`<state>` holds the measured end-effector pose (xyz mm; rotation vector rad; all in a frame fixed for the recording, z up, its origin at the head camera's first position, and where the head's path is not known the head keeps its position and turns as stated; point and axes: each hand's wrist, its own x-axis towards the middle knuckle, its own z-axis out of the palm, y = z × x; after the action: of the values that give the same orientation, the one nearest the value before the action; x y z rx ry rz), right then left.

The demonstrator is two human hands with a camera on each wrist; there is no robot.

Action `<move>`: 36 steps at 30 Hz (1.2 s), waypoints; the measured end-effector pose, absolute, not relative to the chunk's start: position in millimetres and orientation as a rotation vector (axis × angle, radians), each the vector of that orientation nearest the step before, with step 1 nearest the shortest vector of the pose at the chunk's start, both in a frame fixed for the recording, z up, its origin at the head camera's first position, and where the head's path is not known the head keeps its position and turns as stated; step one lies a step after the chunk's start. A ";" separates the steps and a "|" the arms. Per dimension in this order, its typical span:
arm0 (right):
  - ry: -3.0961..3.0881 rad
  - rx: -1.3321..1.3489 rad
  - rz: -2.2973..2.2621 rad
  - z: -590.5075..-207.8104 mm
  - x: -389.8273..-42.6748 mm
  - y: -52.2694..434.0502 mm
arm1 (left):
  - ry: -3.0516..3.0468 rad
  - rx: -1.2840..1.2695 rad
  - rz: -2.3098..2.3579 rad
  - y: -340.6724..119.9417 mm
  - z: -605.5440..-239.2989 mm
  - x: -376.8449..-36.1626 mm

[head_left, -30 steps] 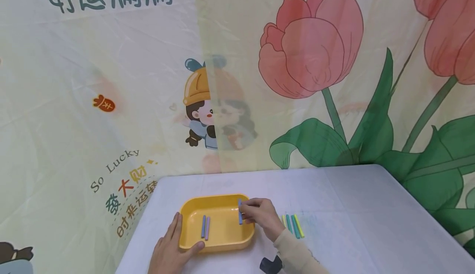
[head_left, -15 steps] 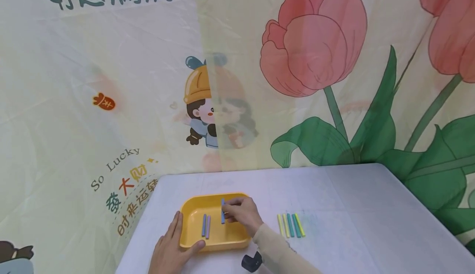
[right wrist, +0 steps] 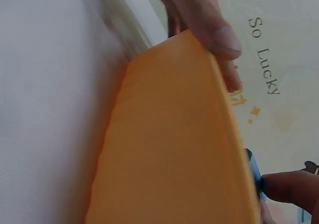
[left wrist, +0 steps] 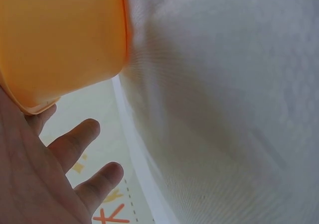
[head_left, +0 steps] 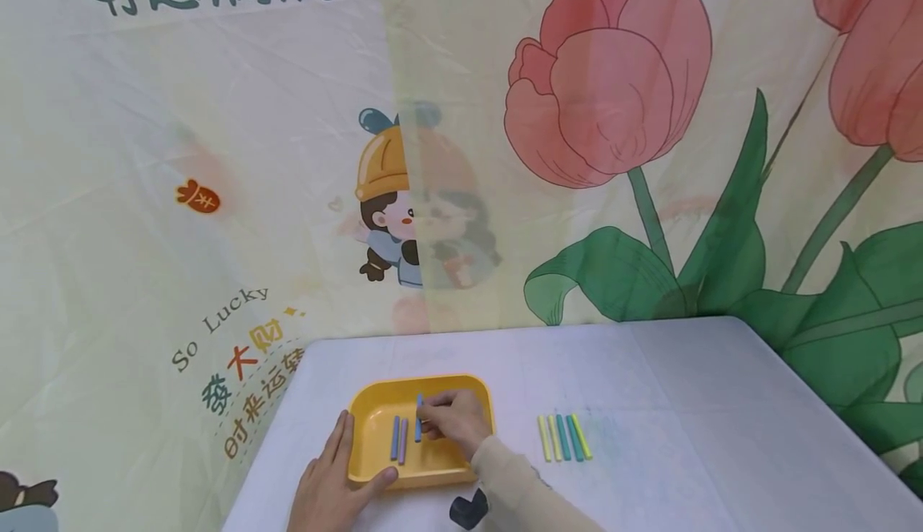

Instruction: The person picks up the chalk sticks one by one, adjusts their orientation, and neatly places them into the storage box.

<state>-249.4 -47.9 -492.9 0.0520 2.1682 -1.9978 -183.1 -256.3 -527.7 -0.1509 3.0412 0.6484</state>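
My right hand (head_left: 460, 420) pinches a blue stick of chalk (head_left: 419, 402) upright over the yellow tray (head_left: 375, 424). Left of it in the tray lie a blue chalk stick (head_left: 394, 438) and a purple one (head_left: 403, 441), side by side. At the tray's left end my left hand (head_left: 328, 472) rests against the wall, fingers straight, its thumb along the near rim. The left wrist view shows the fingers (left wrist: 75, 142) spread beside the tray's outer wall (left wrist: 65, 40). In the right wrist view, the tray's side hides most of the held chalk (right wrist: 254, 171).
Several yellow and green chalk sticks (head_left: 565, 437) lie in a row right of the tray, with faint coloured dust by them. A white cloth (head_left: 685, 436) covers the table. Behind it hangs a printed backdrop (head_left: 461, 219) with tulips.
My right hand has carried the blue chalk leftward from the tray's right end, close to the two chalk sticks there. My left hand has stayed on the tray.
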 end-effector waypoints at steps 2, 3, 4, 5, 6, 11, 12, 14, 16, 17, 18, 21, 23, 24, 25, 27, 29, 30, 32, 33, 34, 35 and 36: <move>2.203 0.047 -1.956 -495.5 -249.6 -50.6 | 3.047 -0.148 0.652 -256.3 -527.7 -183.0; 2.220 0.046 -1.932 -496.6 -249.2 -51.8 | 3.046 -0.149 0.657 -256.3 -527.6 -182.8; 2.234 0.045 -1.912 -497.6 -249.0 -53.0 | 3.047 -0.149 0.661 -256.4 -527.7 -182.8; 2.243 0.043 -1.894 -498.7 -248.7 -54.2 | 3.052 -0.147 0.663 -256.7 -528.0 -182.6; 2.249 0.041 -1.876 -499.7 -248.5 -55.3 | 3.054 -0.147 0.665 -256.9 -528.1 -182.4; 2.264 0.039 -1.815 -503.7 -248.8 -59.7 | 3.045 -0.145 0.685 -257.4 -529.6 -183.1; 2.274 0.035 -1.802 -505.2 -249.1 -60.5 | 3.040 -0.146 0.687 -257.4 -529.9 -183.3; 2.300 0.026 -1.776 -508.2 -249.9 -62.3 | 3.037 -0.144 0.687 -257.8 -530.9 -183.2; 2.323 0.016 -1.760 -511.6 -251.1 -64.3 | 3.046 -0.133 0.681 -258.5 -530.9 -182.3; 2.333 0.014 -1.753 -513.6 -251.9 -65.4 | 3.052 -0.125 0.675 -258.5 -530.6 -182.0; 2.339 0.017 -1.748 -515.4 -253.0 -66.7 | 3.054 -0.121 0.669 -258.8 -530.4 -181.8; 2.348 0.029 -1.746 -519.4 -255.8 -69.5 | 3.064 -0.106 0.675 -259.6 -530.4 -181.2; 2.346 0.041 -1.741 -521.0 -257.2 -70.6 | 3.069 -0.102 0.679 -259.9 -531.1 -181.2; 2.348 0.046 -1.733 -521.2 -257.6 -70.8 | 3.069 -0.101 0.688 -260.1 -531.7 -181.1; 2.349 0.051 -1.726 -521.2 -257.9 -70.6 | 3.072 -0.099 0.697 -260.1 -532.2 -181.1; 2.348 0.062 -1.711 -521.2 -258.4 -70.2 | 3.075 -0.099 0.701 -259.5 -532.8 -181.2; 2.350 0.070 -1.697 -521.3 -259.2 -69.9 | 3.075 -0.100 0.699 -258.9 -532.8 -181.3; 2.345 0.074 -1.696 -520.9 -259.3 -69.8 | 3.074 -0.102 0.698 -258.8 -532.7 -181.5; 2.337 0.072 -1.702 -520.9 -259.6 -69.9 | 3.073 -0.106 0.692 -259.0 -532.5 -181.6; 2.333 0.070 -1.707 -520.6 -259.6 -70.0 | 3.075 -0.106 0.688 -259.2 -532.3 -181.5; 2.330 0.068 -1.709 -520.8 -259.8 -70.3 | 3.077 -0.104 0.687 -259.7 -532.2 -181.7; 2.328 0.066 -1.711 -520.5 -259.9 -70.7 | 3.080 -0.103 0.686 -260.4 -532.1 -181.8; 2.326 0.065 -1.712 -520.5 -260.1 -71.2 | 3.083 -0.104 0.687 -261.1 -532.0 -182.0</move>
<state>-260.1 -71.2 -520.5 0.0646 2.3263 -1.7120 -182.0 -261.1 -532.0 -0.1041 3.0825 0.6868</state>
